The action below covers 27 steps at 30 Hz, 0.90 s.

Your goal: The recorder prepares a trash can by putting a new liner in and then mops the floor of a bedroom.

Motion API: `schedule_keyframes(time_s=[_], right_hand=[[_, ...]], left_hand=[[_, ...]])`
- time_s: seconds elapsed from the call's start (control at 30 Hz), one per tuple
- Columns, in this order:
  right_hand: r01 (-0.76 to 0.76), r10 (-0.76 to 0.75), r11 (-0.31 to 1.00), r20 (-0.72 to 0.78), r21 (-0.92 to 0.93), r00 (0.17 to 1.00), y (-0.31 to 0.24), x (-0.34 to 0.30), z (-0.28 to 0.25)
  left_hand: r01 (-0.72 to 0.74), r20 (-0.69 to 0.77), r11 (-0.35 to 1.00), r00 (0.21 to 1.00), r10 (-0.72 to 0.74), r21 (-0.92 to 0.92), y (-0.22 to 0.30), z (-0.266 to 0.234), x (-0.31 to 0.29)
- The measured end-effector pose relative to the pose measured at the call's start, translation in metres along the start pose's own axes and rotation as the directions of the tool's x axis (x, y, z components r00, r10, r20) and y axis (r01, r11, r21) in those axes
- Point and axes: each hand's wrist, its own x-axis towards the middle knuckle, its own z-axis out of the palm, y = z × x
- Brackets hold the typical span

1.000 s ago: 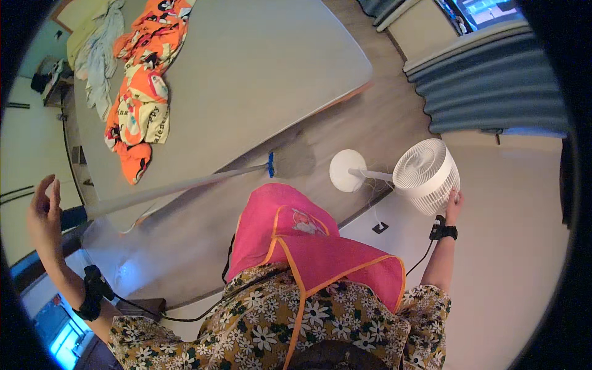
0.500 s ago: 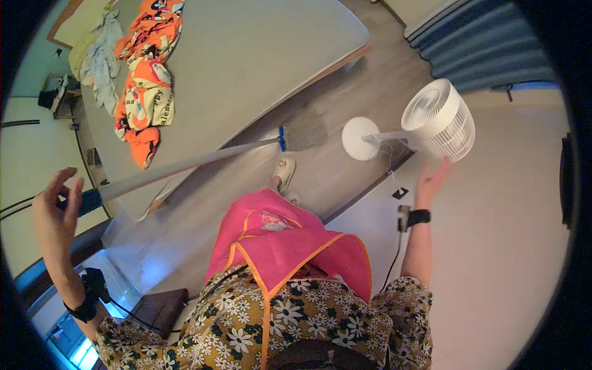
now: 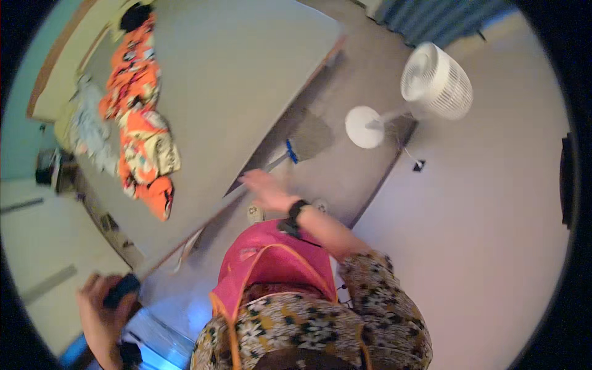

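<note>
A long-handled mop slants across the floor beside the bed. Its flat grey head (image 3: 311, 137) lies on the floor, joined to the pole by a blue clamp (image 3: 291, 151). At the lower left, my left hand (image 3: 103, 308) is closed around the dark end of the pole. My right hand (image 3: 268, 191), somewhat smeared by motion, reaches across in front of me with fingers stretched out over the middle of the pole. Whether it touches the pole I cannot tell.
A bare bed (image 3: 228, 80) fills the upper left, with an orange patterned blanket (image 3: 137, 123) and pale blue cloth (image 3: 89, 126) on it. At the right, a white standing fan (image 3: 365, 127) is plugged into a wall socket (image 3: 419, 165). Blue curtains (image 3: 425, 18) hang beyond.
My right hand has swung left from beside the fan to the mop pole. My left hand, on the pole's end, has come lower and inward. The whole view has turned.
</note>
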Motion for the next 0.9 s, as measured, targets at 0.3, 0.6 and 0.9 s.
schedule_keyframes(time_s=[0.3, 0.6, 0.9], right_hand=[[-0.253, 0.223, 0.96, 0.218, 0.121, 0.95, -0.057, 0.075, 0.106], [-0.397, 0.383, 0.916, 0.184, 0.049, 0.905, 0.031, -0.025, 0.078], [-0.477, 0.477, 0.878, -0.015, -0.033, 0.879, 0.074, -0.125, 0.005]], left_hand=[[0.507, 0.382, 0.739, 0.853, -0.356, -0.444, -0.158, 0.073, -0.049], [0.58, 0.574, 0.619, 0.782, -0.242, -0.529, -0.071, 0.136, 0.025], [0.578, 0.65, 0.66, 0.74, -0.175, -0.479, 0.06, 0.125, 0.055]])
